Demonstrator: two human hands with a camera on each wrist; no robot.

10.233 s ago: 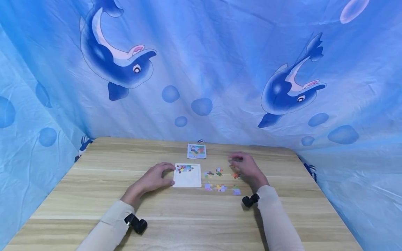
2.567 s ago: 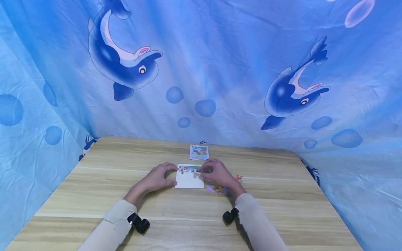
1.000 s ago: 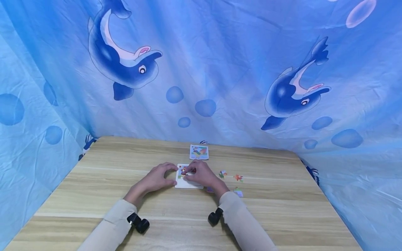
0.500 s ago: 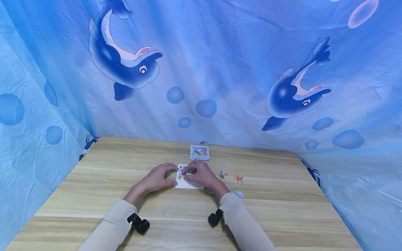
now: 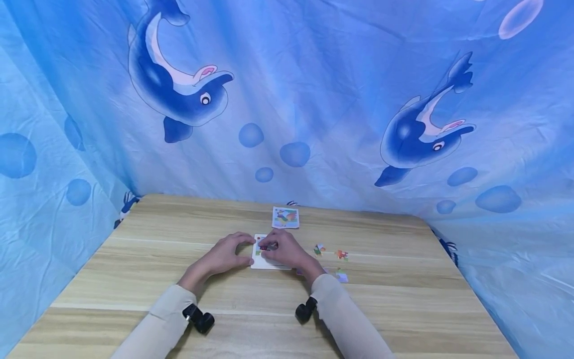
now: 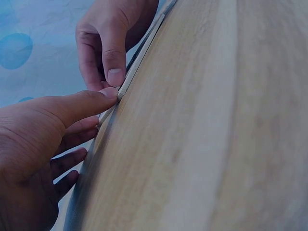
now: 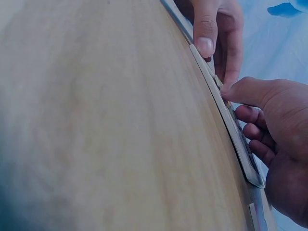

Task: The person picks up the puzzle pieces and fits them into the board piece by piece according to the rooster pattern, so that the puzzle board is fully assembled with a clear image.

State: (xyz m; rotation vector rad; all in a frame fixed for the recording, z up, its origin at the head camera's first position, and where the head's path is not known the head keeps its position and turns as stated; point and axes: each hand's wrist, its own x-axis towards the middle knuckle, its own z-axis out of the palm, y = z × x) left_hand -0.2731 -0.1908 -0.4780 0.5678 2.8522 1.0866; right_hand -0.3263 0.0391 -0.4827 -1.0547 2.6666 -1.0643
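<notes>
Tray (image 5: 271, 266) and card (image 5: 285, 218), head view: both lie towards the far edge of the desk (image 5: 251, 319), roughly midway between its left and right edges, the card farther back. The left hand (image 5: 222, 255) forms a wide arc, its grip holding the tray by the left edge. The right hand (image 5: 287, 249) has crossed from the tray's right side, where it was a few seconds earlier, to the left half; over the last half second it has hardly moved. Its grip is nearly closed, pinching a red and green piece (image 5: 258, 253). Judged from this, a second row is being started at the tray's left edge. Loose pieces (image 5: 342, 255) lie on the desk, right of the tray.

Left wrist view: the left thumb touches the tray's near left corner, with the right thumb pointing down just beyond. The piece cannot be made out.

Right wrist view: the right thumb tip bears on the tray, which suggests fitting rather than carrying; whether the piece is seated cannot be told.
</notes>
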